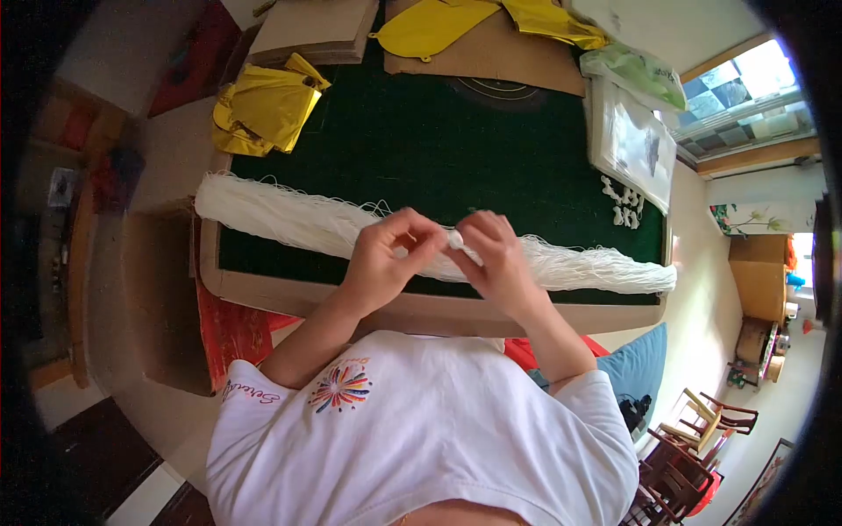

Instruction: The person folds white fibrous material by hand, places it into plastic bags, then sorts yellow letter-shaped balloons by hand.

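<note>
Close together above the table's near side, both hands work on a small white bundle of string point(454, 238). My left hand point(390, 259) pinches at its left side, thumb and forefinger meeting. My right hand point(493, 260) has its fingers closed around the bundle's right side. Exactly how the string runs between the fingers is too small to tell. Behind and below the hands, a long hank of white string point(276, 213) stretches across the table, partly covered by them. Several small tied string bundles point(624, 206) lie at the right.
The table has a dark green top point(395, 131) and a pale raised rim point(579, 316). Gold foil sheets point(267, 110) lie at the left, with a cardboard stack point(311, 31) behind. A yellow foil piece point(438, 26) rests on cardboard. Clear plastic bags point(633, 145) sit at the right.
</note>
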The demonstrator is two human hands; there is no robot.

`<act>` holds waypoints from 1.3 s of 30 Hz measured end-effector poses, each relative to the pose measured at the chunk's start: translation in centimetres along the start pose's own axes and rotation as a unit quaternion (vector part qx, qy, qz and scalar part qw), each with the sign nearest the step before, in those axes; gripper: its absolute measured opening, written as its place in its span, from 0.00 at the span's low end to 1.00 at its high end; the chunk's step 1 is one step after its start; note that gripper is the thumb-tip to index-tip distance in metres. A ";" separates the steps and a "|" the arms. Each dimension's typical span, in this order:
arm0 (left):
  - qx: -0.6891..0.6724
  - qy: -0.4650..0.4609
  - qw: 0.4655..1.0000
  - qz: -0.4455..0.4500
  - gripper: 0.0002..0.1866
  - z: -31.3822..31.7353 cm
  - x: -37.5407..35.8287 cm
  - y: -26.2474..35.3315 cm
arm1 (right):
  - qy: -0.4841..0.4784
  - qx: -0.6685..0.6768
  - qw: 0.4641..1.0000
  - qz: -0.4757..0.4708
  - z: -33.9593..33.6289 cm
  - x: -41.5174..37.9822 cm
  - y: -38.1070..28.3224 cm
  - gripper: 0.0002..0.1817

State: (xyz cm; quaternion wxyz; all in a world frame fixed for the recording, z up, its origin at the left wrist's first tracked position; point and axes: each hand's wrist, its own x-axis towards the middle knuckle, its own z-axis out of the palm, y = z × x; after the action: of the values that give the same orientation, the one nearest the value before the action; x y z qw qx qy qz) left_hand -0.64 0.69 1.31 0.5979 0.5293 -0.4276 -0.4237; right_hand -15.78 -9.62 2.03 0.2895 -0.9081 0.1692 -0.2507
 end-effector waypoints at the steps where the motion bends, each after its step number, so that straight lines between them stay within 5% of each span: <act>1: 0.078 0.042 0.996 0.007 0.03 -0.1 0.2 0.1 | -0.001 0.002 1.000 -0.001 0.2 -0.2 -0.3 0.07; 3: 0.211 0.085 0.974 0.016 0.03 0.1 0.4 0.0 | -0.043 0.006 0.998 -0.036 0.1 -0.3 -0.8 0.07; 5: 0.273 -0.023 0.960 0.058 0.04 0.0 0.0 -0.4 | -0.016 -0.005 0.999 -0.041 -1.2 0.6 -1.2 0.06; 10: 0.056 -0.069 0.996 0.003 0.06 -0.1 -0.2 -0.6 | -0.004 0.051 0.999 0.017 -0.8 0.9 0.8 0.08; 12: 0.017 0.035 0.995 -0.092 0.06 0.0 0.1 -0.1 | -0.016 0.035 0.999 0.003 -0.1 0.3 0.5 0.08; 17: 0.160 0.077 0.983 -0.044 0.06 0.0 0.1 -0.4 | -0.052 -0.043 0.996 -0.055 -1.6 0.7 -1.0 0.08; 19: 0.339 -0.016 0.935 0.103 0.05 -0.3 0.2 -0.2 | -0.046 -0.045 0.994 -0.084 -2.2 1.3 -1.3 0.07; 20: 0.338 -0.017 0.935 0.104 0.05 -0.3 0.2 -0.1 | -0.045 -0.045 0.994 -0.083 -2.3 1.6 -1.0 0.07; 23: 0.305 -0.058 0.943 0.118 0.05 -0.2 0.1 0.0 | -0.046 0.050 0.997 -0.029 -2.6 2.2 0.5 0.06; 25: 0.060 -0.020 0.998 0.003 0.03 -0.2 0.0 -0.3 | -0.033 0.118 0.992 0.018 -1.7 1.7 1.0 0.06; 29: -0.084 0.035 0.991 -0.094 0.03 -0.2 0.1 -0.9 | -0.010 0.192 0.977 0.092 0.0 0.6 0.4 0.07; 32: 0.059 0.077 0.994 -0.051 0.04 0.3 0.2 -0.9 | 0.030 0.001 0.999 -0.015 0.0 0.8 -0.5 0.07; 34: 0.333 0.039 0.939 0.079 0.06 0.4 0.3 -0.1 | 0.043 0.004 0.999 -0.012 -0.3 0.9 -1.0 0.08; 38: 0.425 -0.024 0.876 0.225 0.10 0.0 0.4 -0.4 | 0.013 0.069 0.997 0.007 -0.8 0.3 -0.3 0.08; 39: 0.418 -0.034 0.877 0.236 0.11 -0.1 0.3 -0.4 | -0.056 0.145 0.983 0.098 -1.1 -0.1 -0.1 0.08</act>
State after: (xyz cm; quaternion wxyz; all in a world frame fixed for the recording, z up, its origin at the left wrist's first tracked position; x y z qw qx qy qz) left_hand -0.45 0.38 0.88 0.3880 0.5986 -0.6972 -0.0702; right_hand -16.46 -9.99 2.76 0.4501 -0.8482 0.2031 -0.1915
